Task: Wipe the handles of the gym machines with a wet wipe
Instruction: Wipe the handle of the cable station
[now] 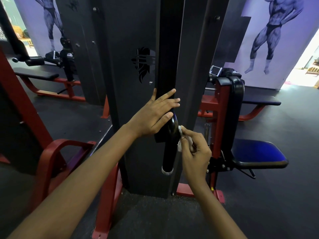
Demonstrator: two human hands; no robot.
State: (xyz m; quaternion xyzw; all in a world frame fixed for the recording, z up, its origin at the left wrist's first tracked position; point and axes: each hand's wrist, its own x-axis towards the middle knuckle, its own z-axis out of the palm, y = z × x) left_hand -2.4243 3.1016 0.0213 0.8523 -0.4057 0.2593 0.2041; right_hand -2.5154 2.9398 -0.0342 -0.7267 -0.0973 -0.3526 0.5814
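One black handle (pixel 170 149) hangs at the front edge of the dark machine column (pixel 136 100), where we press one white wet wipe (pixel 180 138) against it, pinched in our right hand (pixel 195 150), our left hand (pixel 155 112) flat with fingers straight; one lion-head logo (pixel 143 63), no legible writing; one blue seat (pixel 257 152) to the right.

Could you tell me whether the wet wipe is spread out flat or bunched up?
Bunched up: the wet wipe shows as a crumpled white wad pinched in the right hand.

Dim indoor light — blown-out daylight glares through the doorway (pixel 303 66) at right; wide-angle bending warps the edges.
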